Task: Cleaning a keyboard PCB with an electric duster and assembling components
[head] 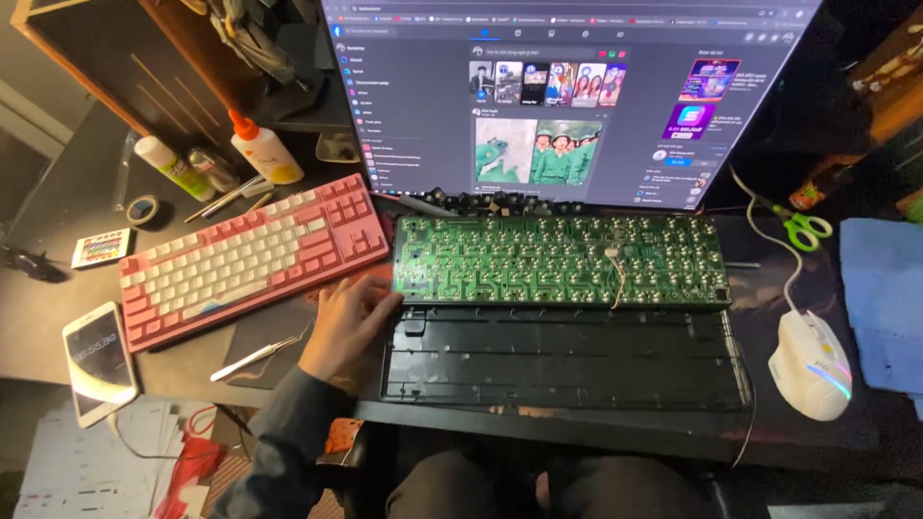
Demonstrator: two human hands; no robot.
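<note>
**Left hand at the corner of the opened keyboard**

I see my left hand (344,327) resting palm down on the desk (58,207), fingers loosely spread and holding nothing. Its fingertips (385,300) touch the near left corner of the green circuit board (561,260), where that board meets the black keyboard case (565,358). My right hand is out of view, so I cannot tell its state.

The case is the nearest thing to a container here: a shallow black tray lying open just right of the hand. I can make out only its own ribs and posts inside. The circuit board lies solder side up, just beyond the tray, touching its far edge. A thin wire (616,279) hangs from the middle of the board.

Beyond the board, a row of small dark keycaps (481,201) lies loose at the foot of the monitor (577,96).

Left of the hand, white tweezers (258,357) lie on a grey mat (274,332). Beyond the hand sits a pink and white keyboard (255,255), angled. Further left, a phone (98,361) lies face up, and a roll of tape (143,210) lies near a small box of coloured bits (101,247). Past the pink keyboard stand a white glue bottle (264,149) with an orange cap and a slimmer white tube (173,166); their contents are hidden.

Well to the right of the hand are a white mouse (810,365) and green-handled scissors (806,229).
</note>
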